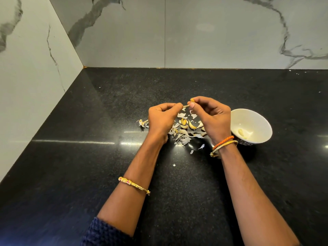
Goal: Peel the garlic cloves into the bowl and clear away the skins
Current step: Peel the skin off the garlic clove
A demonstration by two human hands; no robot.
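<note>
While both hands are hovering above the middle of the frame, we are cataloguing one garlic clove [186, 106] being held between them: its long axis is running roughly left to right, tilting up slightly toward the right. Our left hand [162, 118] is curling its fingers and pinching the clove's left end; our right hand [210, 118] is pinching the right end between thumb and forefinger, with a strip of skin seemingly being pulled there, though that detail is too small for us to be sure of. Directly below the hands, loose skins and cloves [184, 131] are lying scattered on the black counter [88, 166]. Just right of the right wrist, the white bowl [264, 125] is sitting, holding what we are judging to be a few peeled cloves [241, 133]. We are judging the right hand nearer the bowl, so the drop is likely falling to it.
</note>
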